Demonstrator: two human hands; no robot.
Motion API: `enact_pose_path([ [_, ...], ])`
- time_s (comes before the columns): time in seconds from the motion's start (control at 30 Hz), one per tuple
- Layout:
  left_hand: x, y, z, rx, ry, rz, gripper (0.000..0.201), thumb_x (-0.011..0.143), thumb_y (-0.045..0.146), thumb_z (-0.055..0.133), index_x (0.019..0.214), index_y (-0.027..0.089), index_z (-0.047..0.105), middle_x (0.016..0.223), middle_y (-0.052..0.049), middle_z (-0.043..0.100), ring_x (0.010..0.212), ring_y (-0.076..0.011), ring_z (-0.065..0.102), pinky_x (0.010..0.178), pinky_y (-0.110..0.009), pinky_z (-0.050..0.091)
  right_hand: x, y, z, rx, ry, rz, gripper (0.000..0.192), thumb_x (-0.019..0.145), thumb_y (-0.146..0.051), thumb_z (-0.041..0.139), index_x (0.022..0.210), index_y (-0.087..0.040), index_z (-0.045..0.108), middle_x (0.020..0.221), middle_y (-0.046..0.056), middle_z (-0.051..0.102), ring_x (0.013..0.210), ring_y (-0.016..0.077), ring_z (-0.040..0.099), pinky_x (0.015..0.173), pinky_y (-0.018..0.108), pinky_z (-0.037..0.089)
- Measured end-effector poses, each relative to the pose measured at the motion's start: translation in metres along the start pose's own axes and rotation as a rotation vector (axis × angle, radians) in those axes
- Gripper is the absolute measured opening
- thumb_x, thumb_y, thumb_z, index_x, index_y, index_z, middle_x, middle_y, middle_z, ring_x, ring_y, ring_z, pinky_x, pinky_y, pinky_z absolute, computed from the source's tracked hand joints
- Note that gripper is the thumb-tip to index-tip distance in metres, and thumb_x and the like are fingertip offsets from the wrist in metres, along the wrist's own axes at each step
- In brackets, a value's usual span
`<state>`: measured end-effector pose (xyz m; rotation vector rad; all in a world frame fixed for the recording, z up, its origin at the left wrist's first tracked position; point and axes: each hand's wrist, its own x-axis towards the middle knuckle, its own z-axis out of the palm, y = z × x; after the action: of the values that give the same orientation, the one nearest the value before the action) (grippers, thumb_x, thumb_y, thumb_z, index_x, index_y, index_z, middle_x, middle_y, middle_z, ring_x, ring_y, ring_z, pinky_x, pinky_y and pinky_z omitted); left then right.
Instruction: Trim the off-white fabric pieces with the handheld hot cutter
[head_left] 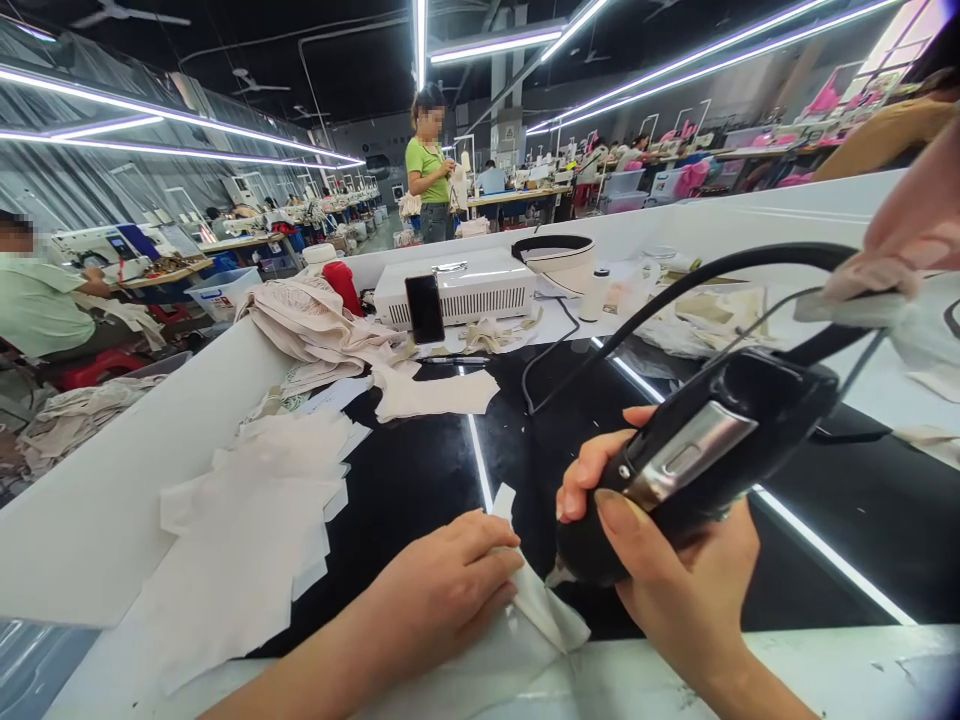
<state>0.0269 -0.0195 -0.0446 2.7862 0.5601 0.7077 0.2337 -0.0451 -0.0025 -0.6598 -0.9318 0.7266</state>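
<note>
While the right hand [686,600] wrapped its fingers around the lower body of a corded black hand tool [720,430], thumb laid along its near side, the left hand [457,575] rested on a pale fabric piece [547,605], fingers drawn together and bent at the knuckles. Its thumb was hidden, so I could not tell whether it pinched the cloth from below.

The fabric lay at the near edge of the black tabletop [405,500], partly bunched under the left palm, with the tool's small tip just beside it; whether the two touched I could not make out.

To my eye, the closeness of that tip to the left fingertips was the chief worry: a slip of the right wrist could bring it against them. The cloth looked rumpled, too, and a raised fold might snag or end up under the tip. The thick black cable [654,312] looped high across the table, and I judged that a tug on it could swing the tool off its line.

The tool's long axis slanted from its tail, high on the right, to its nose, which pointed down and leftward at the fabric. The fabric itself ran lengthwise from a narrow tab, aimed away from the worker, back towards the near edge.
</note>
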Motion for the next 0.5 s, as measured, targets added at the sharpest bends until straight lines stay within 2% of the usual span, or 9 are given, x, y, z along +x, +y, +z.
enact_pose_path([
  [0.13,0.005,-0.018,0.000,-0.027,-0.045,0.033,0.023,0.121,0.019,0.050,0.127,0.013,0.071,0.125,-0.012,0.077,0.117,-0.0230,0.076,0.106,-0.034,0.067,0.000,0.001,-0.001,-0.026,0.003,-0.018,0.044,0.090,-0.026,0.093,0.127,-0.031,0.068,0.087,-0.003,0.076,0.061,0.0152,0.070,0.057,0.027,0.064],
  [0.27,0.001,-0.023,-0.003,0.000,-0.070,0.028,0.026,0.122,0.022,0.048,0.130,0.015,0.072,0.129,-0.011,0.077,0.117,-0.0220,0.077,0.103,-0.032,0.068,0.001,0.001,0.000,-0.037,0.003,-0.015,0.045,0.091,-0.024,0.092,0.127,-0.031,0.067,0.087,-0.003,0.076,0.062,0.0156,0.071,0.059,0.028,0.065],
  [0.4,-0.003,-0.023,-0.004,0.131,-0.041,0.115,0.028,0.122,0.021,0.050,0.136,0.010,0.071,0.138,-0.013,0.077,0.125,-0.0229,0.076,0.113,-0.035,0.065,0.001,0.000,0.002,-0.054,0.013,-0.035,0.043,0.091,-0.029,0.094,0.124,-0.029,0.067,0.085,-0.003,0.074,0.061,0.0157,0.070,0.058,0.028,0.064],
  [0.5,-0.001,-0.024,-0.004,0.183,-0.023,0.180,0.026,0.121,0.018,0.050,0.134,0.008,0.071,0.132,-0.013,0.078,0.121,-0.0218,0.077,0.117,-0.037,0.063,0.001,-0.002,0.004,-0.049,0.011,-0.038,0.043,0.092,-0.032,0.095,0.124,-0.029,0.066,0.084,-0.002,0.074,0.060,0.0159,0.070,0.056,0.028,0.064],
])
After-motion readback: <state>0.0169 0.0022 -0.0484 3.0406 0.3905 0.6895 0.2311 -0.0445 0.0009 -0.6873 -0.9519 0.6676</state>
